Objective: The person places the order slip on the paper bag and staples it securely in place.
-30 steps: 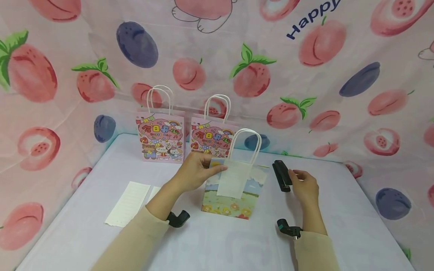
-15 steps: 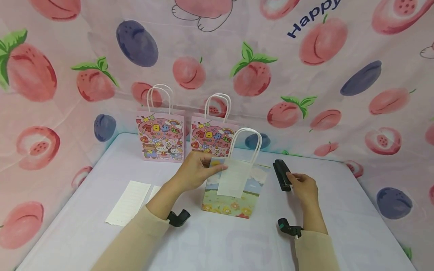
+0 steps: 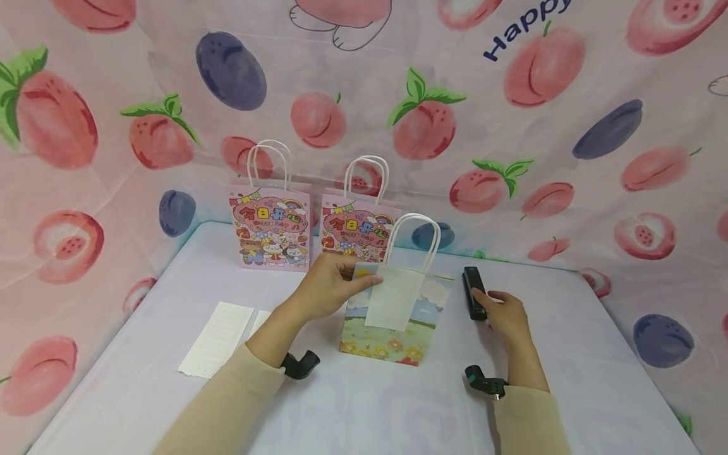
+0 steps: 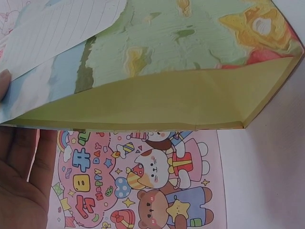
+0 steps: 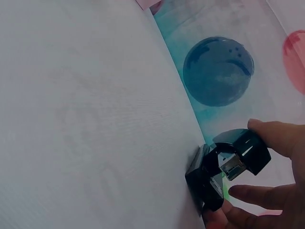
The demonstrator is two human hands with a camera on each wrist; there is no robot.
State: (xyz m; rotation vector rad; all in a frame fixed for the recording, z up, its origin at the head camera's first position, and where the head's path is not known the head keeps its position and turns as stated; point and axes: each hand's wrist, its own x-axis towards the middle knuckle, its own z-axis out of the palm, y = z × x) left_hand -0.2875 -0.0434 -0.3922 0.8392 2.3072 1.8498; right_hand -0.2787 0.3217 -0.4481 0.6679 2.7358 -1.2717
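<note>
My left hand [image 3: 325, 287] pinches the top left edge of a small paper gift bag [image 3: 392, 349] printed with sky and flowers. The thumb lies on the front by a white lined paper slip [image 3: 389, 300], which rests against the bag under its white handles; the other fingers are behind. In the left wrist view the bag's side panel [image 4: 157, 102] shows plain yellowish. To the right, my right hand [image 3: 509, 319] holds a black stapler [image 3: 473, 284]. The right wrist view has the thumb on top of the stapler [image 5: 248, 148] and fingertips near its base.
Two pink cartoon gift bags, one at left [image 3: 273, 230] and one at right [image 3: 352, 227], stand at the back; the right one is partly covered. A lined paper sheet [image 3: 216, 338] lies at left, beside another partly under my left forearm. A fruit-print cloth [image 3: 318, 120] hangs behind the table.
My right hand has shifted slightly left, its thumb moving further onto the stapler, which has turned more upright in view. The left hand, bag and slip keep their places.
</note>
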